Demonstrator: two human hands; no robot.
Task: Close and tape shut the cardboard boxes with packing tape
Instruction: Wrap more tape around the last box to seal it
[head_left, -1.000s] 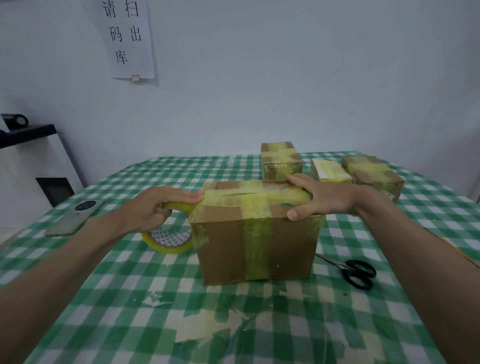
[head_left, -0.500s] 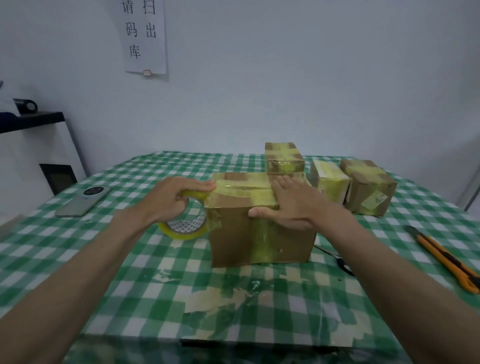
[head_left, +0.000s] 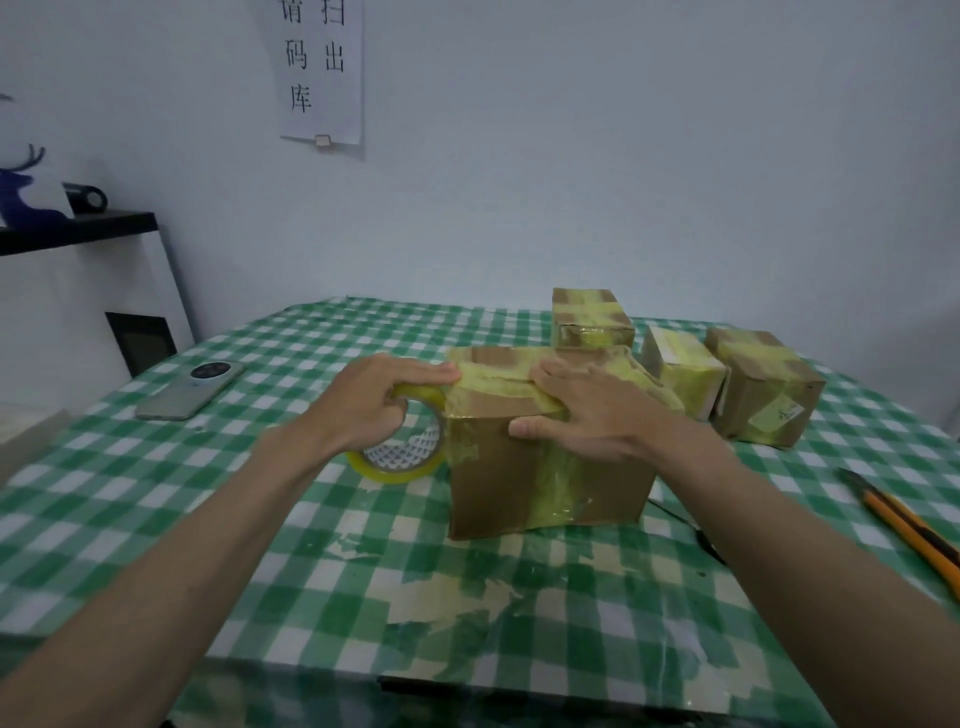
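A brown cardboard box (head_left: 498, 488) crossed with yellowish tape stands mid-table on the green checked cloth. My left hand (head_left: 374, 402) grips a roll of yellow packing tape (head_left: 402, 457) held against the box's left top edge, thumb side on the tape strip. My right hand (head_left: 592, 410) lies over the box's top front edge, fingers spread flat on the tape, thumb against the front face.
Three smaller taped boxes (head_left: 592, 325), (head_left: 680, 371), (head_left: 763, 392) stand behind and to the right. A phone (head_left: 189, 389) lies at left, an orange utility knife (head_left: 904, 525) at right. Scissors' black handle (head_left: 706, 540) peeks beside my right forearm. Tape scraps (head_left: 447, 603) stick to the cloth near me.
My right hand slid from the box's right top edge leftwards to its middle front edge. The left hand kept the tape roll at the left corner. The view shifted back and left.
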